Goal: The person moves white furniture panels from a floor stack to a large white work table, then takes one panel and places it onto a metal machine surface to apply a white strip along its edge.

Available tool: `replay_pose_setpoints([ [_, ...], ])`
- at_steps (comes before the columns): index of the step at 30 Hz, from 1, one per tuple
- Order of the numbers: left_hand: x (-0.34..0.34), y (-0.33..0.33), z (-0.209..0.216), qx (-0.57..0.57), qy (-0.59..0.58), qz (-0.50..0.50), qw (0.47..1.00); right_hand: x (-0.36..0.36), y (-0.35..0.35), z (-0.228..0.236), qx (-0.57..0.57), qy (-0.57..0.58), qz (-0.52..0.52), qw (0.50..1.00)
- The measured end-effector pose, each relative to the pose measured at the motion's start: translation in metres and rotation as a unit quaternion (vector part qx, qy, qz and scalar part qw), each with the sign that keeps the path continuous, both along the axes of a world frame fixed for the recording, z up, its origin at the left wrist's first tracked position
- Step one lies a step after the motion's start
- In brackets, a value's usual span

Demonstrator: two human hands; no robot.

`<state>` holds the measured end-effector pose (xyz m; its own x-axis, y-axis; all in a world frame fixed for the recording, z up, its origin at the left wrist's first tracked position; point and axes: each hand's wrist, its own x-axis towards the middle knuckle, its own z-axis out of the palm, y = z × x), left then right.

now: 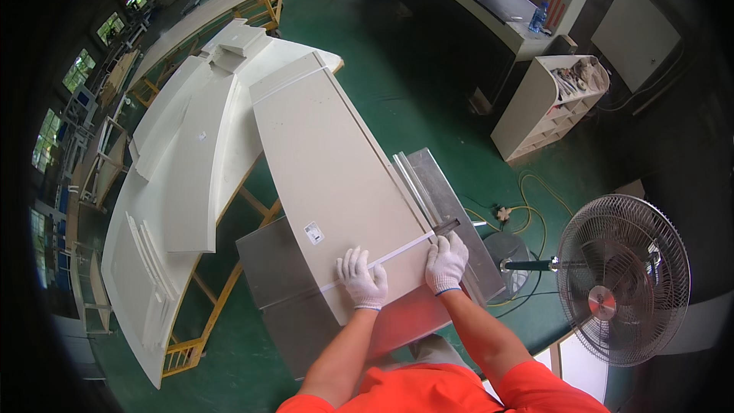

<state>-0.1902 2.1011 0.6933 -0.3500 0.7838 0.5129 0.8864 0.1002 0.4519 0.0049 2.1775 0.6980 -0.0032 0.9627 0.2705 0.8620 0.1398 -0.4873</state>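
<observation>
In front of me, a stack of long beige panels [336, 160] lies on a grey metal machine table [287, 264]. A white strap [401, 249] crosses its near end, and a second one [290, 85] goes round the far end. A small white label [313, 232] is stuck on the top panel. My left hand [362, 278], in a white knitted glove, lies on the top panel over the near strap, fingers stretched out. My gloved right hand [446, 262] is at the panels' right edge, its fingers curled where the near strap meets that edge; whatever is in them is hidden.
A large white curved table [122, 275] with panel pieces stands on the left. To the right are a pedestal fan [623, 279], a yellow cable [527, 206] on the floor and a wooden tool cabinet [527, 122]. Metal rails [413, 183] run beside the panels.
</observation>
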Motion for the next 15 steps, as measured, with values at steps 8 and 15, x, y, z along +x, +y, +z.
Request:
replay_pose_setpoints([
  [8, -0.048, -0.059, -0.002, -0.155, -0.179, 0.336, 0.912, -0.004, -0.002, 0.007, -0.026, 0.01, -0.01, 1.0],
  [15, -0.069, -0.097, -0.027, -0.296, -0.251, 0.345, 0.855, -0.016, -0.01, -0.001, -0.049, -0.021, -0.03, 0.998],
])
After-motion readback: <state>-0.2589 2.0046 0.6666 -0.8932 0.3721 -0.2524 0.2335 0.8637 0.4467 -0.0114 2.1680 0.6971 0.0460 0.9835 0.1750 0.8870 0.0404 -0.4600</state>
